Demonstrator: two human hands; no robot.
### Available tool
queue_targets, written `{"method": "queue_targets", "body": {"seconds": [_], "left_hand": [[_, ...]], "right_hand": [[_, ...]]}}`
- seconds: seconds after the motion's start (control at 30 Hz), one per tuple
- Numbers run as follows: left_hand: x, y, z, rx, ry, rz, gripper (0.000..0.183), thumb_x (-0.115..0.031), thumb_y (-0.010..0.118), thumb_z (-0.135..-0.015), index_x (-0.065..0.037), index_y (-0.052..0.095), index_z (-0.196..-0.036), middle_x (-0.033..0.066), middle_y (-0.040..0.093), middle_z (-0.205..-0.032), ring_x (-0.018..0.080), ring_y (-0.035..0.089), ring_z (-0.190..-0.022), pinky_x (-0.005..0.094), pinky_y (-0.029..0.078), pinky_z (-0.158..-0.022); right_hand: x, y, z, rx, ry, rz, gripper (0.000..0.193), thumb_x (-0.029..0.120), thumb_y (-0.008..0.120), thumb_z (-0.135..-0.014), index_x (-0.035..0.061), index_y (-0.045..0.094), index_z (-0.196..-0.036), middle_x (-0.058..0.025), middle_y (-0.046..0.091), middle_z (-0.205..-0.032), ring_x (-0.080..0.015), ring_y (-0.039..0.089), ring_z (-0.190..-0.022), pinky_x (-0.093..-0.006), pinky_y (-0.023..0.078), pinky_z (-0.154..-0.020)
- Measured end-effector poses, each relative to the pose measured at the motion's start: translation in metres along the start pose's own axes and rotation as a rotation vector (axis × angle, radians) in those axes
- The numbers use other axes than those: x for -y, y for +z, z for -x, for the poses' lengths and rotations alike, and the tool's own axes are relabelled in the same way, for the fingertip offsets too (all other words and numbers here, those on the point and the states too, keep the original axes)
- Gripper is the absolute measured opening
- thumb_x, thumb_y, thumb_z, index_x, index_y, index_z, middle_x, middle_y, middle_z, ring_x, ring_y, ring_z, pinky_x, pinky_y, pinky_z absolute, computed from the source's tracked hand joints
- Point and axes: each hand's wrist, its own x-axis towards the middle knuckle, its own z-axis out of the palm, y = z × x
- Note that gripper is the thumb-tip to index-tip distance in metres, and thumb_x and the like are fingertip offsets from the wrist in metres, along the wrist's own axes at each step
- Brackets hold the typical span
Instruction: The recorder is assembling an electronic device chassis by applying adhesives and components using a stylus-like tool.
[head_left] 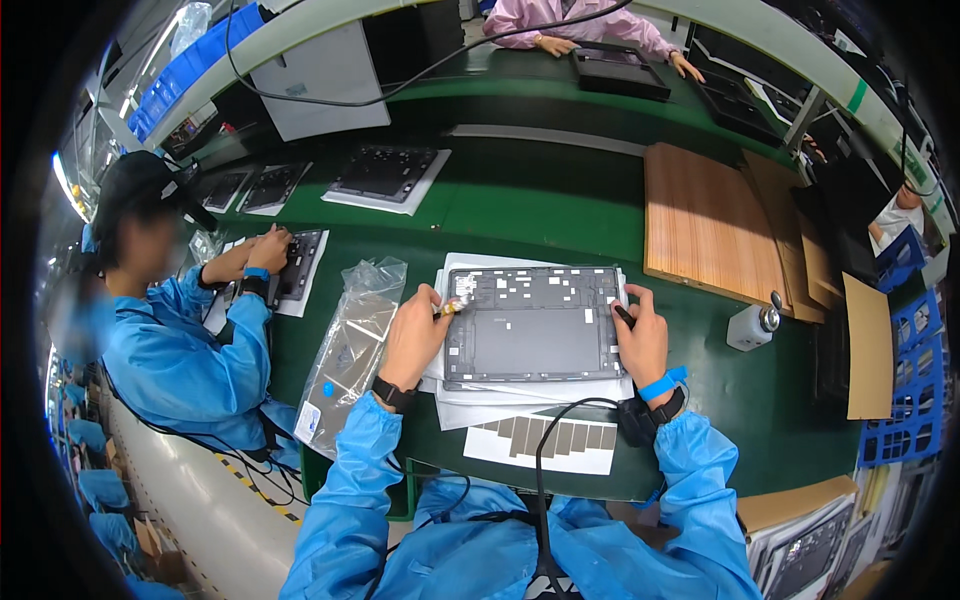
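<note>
A flat grey tablet housing (pixel 540 340) lies on white sheets in front of me, with several small white pads along its upper part. By its left edge, my left hand (pixel 415 335) pinches a small yellow-and-white thing (pixel 453 307) whose kind I cannot make out; its tip reaches over the housing. My right hand (pixel 643 335) is at the right edge, fingers closed around a short black pen-like tool (pixel 624 316). Below the housing rests a white sheet with grey-brown strips (pixel 542 444), crossed by a black cable.
A clear plastic bag with flat sheets (pixel 350 350) lies left of my left hand. To the right stand a white bottle with a metal top (pixel 753 325) and a wood-grain board (pixel 710 220). Another housing (pixel 385 175) is farther back. A co-worker in blue (pixel 190 340) works at left.
</note>
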Motion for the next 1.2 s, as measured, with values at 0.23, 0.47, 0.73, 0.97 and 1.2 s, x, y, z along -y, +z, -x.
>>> {"method": "queue_targets", "body": {"seconds": [0.23,0.47,0.73,0.97,1.2], "left_hand": [[-0.025,-0.002,-0.005,-0.112,0.083,-0.212,0.019,-0.012,0.071,-0.084,-0.002,0.055,-0.089,0.0175,0.06,-0.09,0.0394,0.063,-0.075,0.0483,0.048,-0.063],[-0.025,-0.02,-0.018,-0.028,-0.107,0.262,0.02,-0.011,0.066,-0.091,0.0,0.055,-0.103,0.0141,0.063,-0.101,0.0315,0.065,-0.084,0.0374,0.049,-0.072],[-0.041,-0.036,-0.074,0.17,-0.163,0.945,0.025,-0.017,0.065,-0.095,0.003,0.063,-0.111,0.0024,0.068,-0.099,0.0072,0.059,-0.086,0.0246,0.048,-0.077],[0.01,0.011,-0.264,0.409,-0.26,1.079,0.024,-0.02,0.063,-0.096,0.0,0.062,-0.11,0.0023,0.069,-0.094,0.0109,0.066,-0.074,0.0281,0.056,-0.067],[0.083,0.067,-0.314,0.21,-0.136,0.568,0.055,-0.034,0.073,-0.088,0.007,0.06,-0.122,0.0154,0.071,-0.107,0.0251,0.067,-0.098,0.0348,0.051,-0.088]], "right_hand": [[0.003,-0.001,-0.001,-0.034,0.007,-0.154,0.039,0.006,0.067,-0.088,0.0016,0.053,-0.124,-0.0165,0.059,-0.062,-0.038,0.061,-0.06,-0.0446,0.044,-0.056],[-0.003,0.002,0.003,-0.061,0.019,-0.19,0.035,0.004,0.066,-0.088,0.0004,0.056,-0.121,-0.0181,0.059,-0.065,-0.0373,0.06,-0.06,-0.0445,0.045,-0.057],[0.005,-0.013,-0.011,-0.165,0.073,-0.194,0.022,0.011,0.067,-0.089,0.0023,0.062,-0.109,-0.0152,0.055,-0.062,-0.0329,0.055,-0.056,-0.0412,0.044,-0.055],[-0.019,-0.008,-0.003,-0.203,0.078,-0.196,0.013,0.01,0.067,-0.087,0.0068,0.062,-0.099,-0.016,0.06,-0.068,-0.0362,0.061,-0.063,-0.0427,0.047,-0.058],[-0.01,-0.005,-0.002,-0.168,0.062,-0.191,0.013,0.008,0.064,-0.088,0.0038,0.065,-0.1,-0.0191,0.067,-0.08,-0.0378,0.066,-0.074,-0.0421,0.049,-0.063]]}}
